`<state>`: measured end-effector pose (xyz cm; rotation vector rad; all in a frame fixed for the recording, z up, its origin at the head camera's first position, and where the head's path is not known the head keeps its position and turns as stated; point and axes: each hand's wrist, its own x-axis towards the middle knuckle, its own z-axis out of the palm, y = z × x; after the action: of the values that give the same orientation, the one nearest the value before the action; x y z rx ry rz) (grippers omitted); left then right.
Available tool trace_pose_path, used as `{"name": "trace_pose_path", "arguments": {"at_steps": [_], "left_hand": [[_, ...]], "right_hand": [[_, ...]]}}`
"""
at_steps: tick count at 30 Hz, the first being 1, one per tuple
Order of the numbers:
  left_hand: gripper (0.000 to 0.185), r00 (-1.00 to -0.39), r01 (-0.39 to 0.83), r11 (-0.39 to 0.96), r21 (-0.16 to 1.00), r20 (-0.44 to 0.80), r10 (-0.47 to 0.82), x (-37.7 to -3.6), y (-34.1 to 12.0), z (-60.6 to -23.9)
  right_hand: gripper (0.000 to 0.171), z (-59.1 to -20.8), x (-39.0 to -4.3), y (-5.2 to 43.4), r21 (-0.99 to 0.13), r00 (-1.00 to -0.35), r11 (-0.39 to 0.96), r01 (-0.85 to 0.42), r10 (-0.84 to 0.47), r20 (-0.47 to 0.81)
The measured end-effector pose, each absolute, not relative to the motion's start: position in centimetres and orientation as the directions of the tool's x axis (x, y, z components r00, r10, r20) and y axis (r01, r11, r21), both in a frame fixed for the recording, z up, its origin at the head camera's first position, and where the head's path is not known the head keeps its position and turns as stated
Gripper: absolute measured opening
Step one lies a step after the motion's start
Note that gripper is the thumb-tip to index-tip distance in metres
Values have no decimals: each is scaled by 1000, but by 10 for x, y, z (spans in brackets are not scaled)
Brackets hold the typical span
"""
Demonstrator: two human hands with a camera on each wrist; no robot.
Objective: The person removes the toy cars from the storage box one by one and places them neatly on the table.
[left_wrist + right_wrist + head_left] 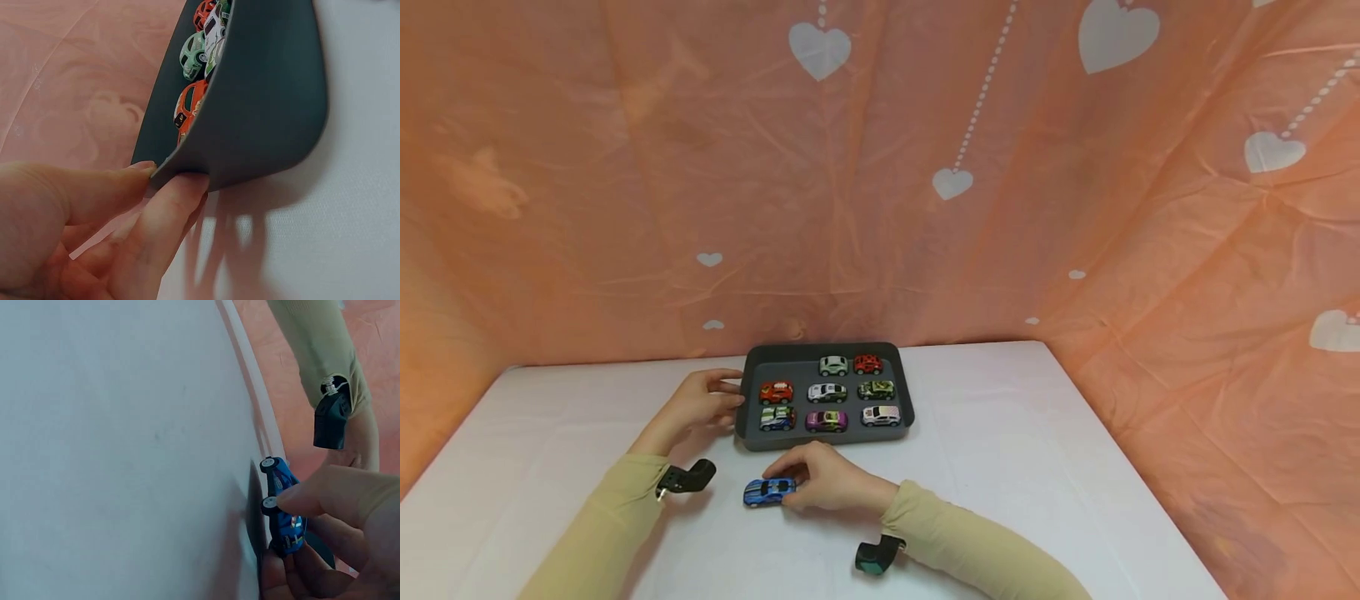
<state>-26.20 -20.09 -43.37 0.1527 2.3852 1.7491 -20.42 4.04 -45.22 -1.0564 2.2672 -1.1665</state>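
Right hand (831, 482) pinches blue toy car (769, 492) on white table (1037, 467), just before grey tray (749, 392) of eight cars. Left hand (700, 402) grips tray's left rim. Risk – thin fingertip pinch lets car slip or roll off; tray tips – parked cars shift.

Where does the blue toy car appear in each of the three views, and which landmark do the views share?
Head view: the blue toy car is low and left of centre, on the white table, under the right hand.
Left wrist view: it is not in the picture.
Right wrist view: the car is at the lower right, pinched by the fingers.
Shared landmark: the white table, seen in all three.
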Motion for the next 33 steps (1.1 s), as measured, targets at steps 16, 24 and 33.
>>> {"name": "trace_pose_path", "arguments": {"at_steps": [16,24,33], "left_hand": [[55,-978,-40,344,938,-106,177,-265,-203,-434],[54,-978,-40,332,942,-105,181,-262,-201,-431],[54,-977,-49,321,946,-112,181,-262,-201,-431]], "right_hand": [[37,-460,-211,27,-801,-700,402,-445,-714,31],[34,-458,-207,26,-787,-735,433,-440,-677,39],[35,-460,-208,27,-754,-749,454,-474,-659,75]]}}
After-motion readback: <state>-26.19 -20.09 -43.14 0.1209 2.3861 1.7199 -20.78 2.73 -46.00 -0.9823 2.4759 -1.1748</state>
